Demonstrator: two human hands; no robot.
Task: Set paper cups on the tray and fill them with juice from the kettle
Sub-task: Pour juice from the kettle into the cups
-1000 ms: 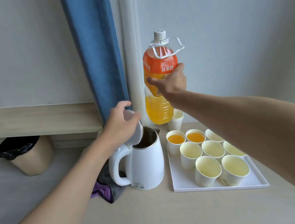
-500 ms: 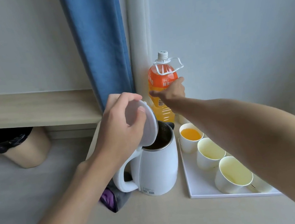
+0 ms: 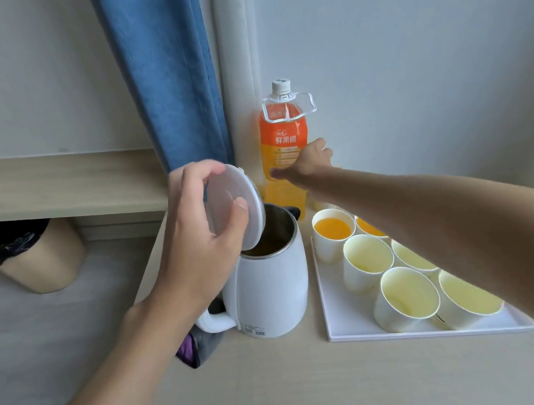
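Where the table meets the wall corner, the white tray lies at right. The kettle stands just beside the tray's left edge, mouth uncovered. The juice bottle is upright behind both, capped. My right hand grips it at the label, thumb across the front. Paper cups on tray: two at the back hold orange juice, the nearer four are empty. My left hand holds the kettle's lid tilted up over the mouth, thumb on its face.
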